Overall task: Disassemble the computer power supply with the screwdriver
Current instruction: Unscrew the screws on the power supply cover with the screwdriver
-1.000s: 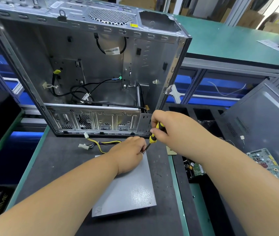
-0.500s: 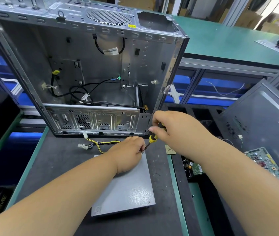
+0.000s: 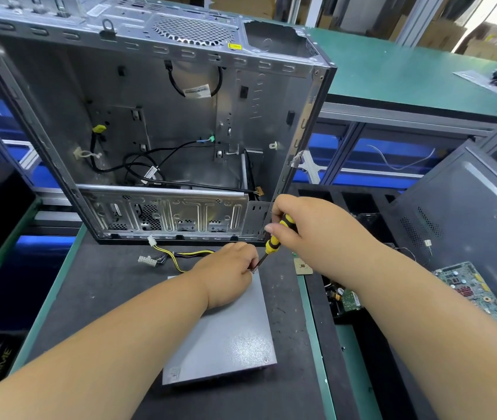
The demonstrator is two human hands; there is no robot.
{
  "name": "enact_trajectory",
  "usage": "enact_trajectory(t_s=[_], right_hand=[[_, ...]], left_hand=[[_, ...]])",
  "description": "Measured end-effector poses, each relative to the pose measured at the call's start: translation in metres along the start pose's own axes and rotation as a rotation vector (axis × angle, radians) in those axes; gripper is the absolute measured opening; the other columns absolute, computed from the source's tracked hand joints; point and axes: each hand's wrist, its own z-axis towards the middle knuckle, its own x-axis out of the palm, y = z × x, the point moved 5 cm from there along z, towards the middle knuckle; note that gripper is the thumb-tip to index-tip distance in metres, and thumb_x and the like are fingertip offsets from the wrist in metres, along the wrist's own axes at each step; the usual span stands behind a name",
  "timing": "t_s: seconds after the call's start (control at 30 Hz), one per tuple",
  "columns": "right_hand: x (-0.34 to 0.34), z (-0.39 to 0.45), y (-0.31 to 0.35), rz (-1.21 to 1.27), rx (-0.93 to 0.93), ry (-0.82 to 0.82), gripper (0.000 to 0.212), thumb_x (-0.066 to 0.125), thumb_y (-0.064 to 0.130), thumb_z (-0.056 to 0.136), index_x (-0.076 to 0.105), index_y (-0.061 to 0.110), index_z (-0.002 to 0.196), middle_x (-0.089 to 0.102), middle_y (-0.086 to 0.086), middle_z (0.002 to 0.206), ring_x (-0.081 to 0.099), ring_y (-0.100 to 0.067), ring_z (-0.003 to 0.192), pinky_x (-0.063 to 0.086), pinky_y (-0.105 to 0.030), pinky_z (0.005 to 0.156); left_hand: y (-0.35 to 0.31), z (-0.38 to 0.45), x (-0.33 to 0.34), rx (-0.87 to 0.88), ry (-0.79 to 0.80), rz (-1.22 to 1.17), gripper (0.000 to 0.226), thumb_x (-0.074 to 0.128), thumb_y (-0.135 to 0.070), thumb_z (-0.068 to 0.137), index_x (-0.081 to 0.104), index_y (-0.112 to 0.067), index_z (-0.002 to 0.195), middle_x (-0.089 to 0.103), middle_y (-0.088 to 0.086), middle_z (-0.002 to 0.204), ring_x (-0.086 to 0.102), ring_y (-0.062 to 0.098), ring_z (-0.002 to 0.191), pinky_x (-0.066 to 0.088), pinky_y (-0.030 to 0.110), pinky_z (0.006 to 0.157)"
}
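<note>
Head view: flat grey metal power supply box (image 3: pixel 226 334) lying on dark mat, just in front of open silver computer case (image 3: pixel 156 116). Left hand (image 3: pixel 226 274) resting on box's far right corner, fingers pinching at what is possibly a loosened screw. Right hand (image 3: pixel 308 228) gripping yellow-and-black screwdriver (image 3: pixel 274 241), tip at that corner. Step in hand: backing out corner screw. Next: lift screw clear, move to another corner.

Screwdriver (image 3: pixel 274 242) tip hidden behind left hand (image 3: pixel 229 272) – power supply (image 3: pixel 223 331) far corner covered too
</note>
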Motion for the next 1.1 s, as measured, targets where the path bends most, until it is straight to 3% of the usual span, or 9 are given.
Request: enact_trajectory(t_s=[0.2,0.27,0.37,0.5,0.6,0.67,0.77,1.0,1.1], right_hand=[[0.000,-0.002,0.002,0.151,-0.017,0.046,0.012,0.057,0.017,0.091,0.052,0.023,0.100,0.053,0.009,0.094,0.049,-0.007,0.082,0.036,-0.015,0.064],[0.000,-0.003,0.000,0.076,-0.004,0.025,0.008,0.054,0.028,0.094,0.051,0.023,0.098,0.054,0.008,0.090,0.050,-0.012,0.080,0.041,-0.023,0.065],[0.000,-0.002,-0.003,-0.067,0.013,-0.005,0.027,0.046,0.050,0.098,0.048,0.023,0.095,0.054,0.008,0.078,0.052,-0.012,0.072,0.042,-0.029,0.060],[0.002,-0.001,-0.005,0.088,0.034,0.011,0.009,0.056,0.031,0.097,0.048,0.025,0.097,0.050,0.010,0.078,0.047,-0.007,0.070,0.031,-0.022,0.055],[0.004,-0.003,-0.004,0.181,0.056,0.014,0.012,0.058,0.023,0.091,0.050,0.027,0.099,0.048,0.012,0.084,0.045,-0.005,0.070,0.030,-0.022,0.056],[0.005,-0.005,-0.004,0.111,0.060,-0.010,0.009,0.055,0.031,0.094,0.049,0.026,0.097,0.050,0.010,0.083,0.047,-0.008,0.070,0.034,-0.025,0.056],[0.004,-0.005,-0.005,-0.050,0.069,-0.061,0.027,0.045,0.049,0.099,0.048,0.023,0.092,0.050,0.007,0.073,0.048,-0.008,0.065,0.035,-0.026,0.053],[0.006,-0.011,-0.003,0.224,0.103,-0.039,0.011,0.058,0.022,0.092,0.048,0.026,0.096,0.055,0.009,0.089,0.052,-0.010,0.074,0.038,-0.025,0.059],[0.008,-0.013,-0.004,0.117,0.113,-0.064,0.015,0.051,0.038,0.096,0.047,0.024,0.094,0.057,0.006,0.082,0.054,-0.015,0.072,0.044,-0.032,0.059]], left_hand=[[0.000,0.001,0.000,-0.004,-0.002,0.006,0.022,0.043,-0.008,0.088,0.034,-0.028,0.086,0.037,-0.009,0.095,0.034,0.015,0.094,0.029,0.031,0.076],[0.000,0.000,0.000,-0.002,-0.002,0.004,0.021,0.043,-0.009,0.088,0.035,-0.028,0.087,0.038,-0.009,0.096,0.034,0.014,0.094,0.029,0.031,0.077],[0.000,0.000,0.000,-0.002,-0.005,0.002,0.020,0.042,-0.010,0.089,0.035,-0.028,0.088,0.038,-0.010,0.096,0.033,0.013,0.094,0.027,0.030,0.075],[0.000,0.000,0.000,0.007,-0.010,-0.001,0.020,0.043,-0.009,0.089,0.036,-0.028,0.088,0.038,-0.010,0.096,0.034,0.013,0.094,0.027,0.029,0.075],[0.000,-0.001,-0.001,0.006,-0.006,-0.009,0.021,0.042,-0.008,0.089,0.034,-0.028,0.086,0.039,-0.009,0.097,0.034,0.014,0.095,0.026,0.029,0.075],[0.000,-0.001,-0.001,0.004,-0.002,-0.009,0.022,0.042,-0.009,0.089,0.034,-0.029,0.085,0.039,-0.009,0.097,0.034,0.014,0.095,0.027,0.030,0.074],[0.000,0.000,0.000,-0.002,0.002,-0.007,0.024,0.042,-0.010,0.089,0.033,-0.032,0.083,0.039,-0.010,0.095,0.035,0.014,0.094,0.029,0.031,0.074],[0.001,-0.001,-0.002,-0.017,-0.004,0.000,0.029,0.043,-0.011,0.088,0.031,-0.035,0.077,0.041,-0.011,0.094,0.036,0.014,0.094,0.031,0.032,0.073],[0.001,-0.001,-0.003,-0.014,-0.003,-0.006,0.029,0.043,-0.011,0.088,0.031,-0.035,0.077,0.041,-0.011,0.094,0.037,0.015,0.095,0.035,0.033,0.076]])
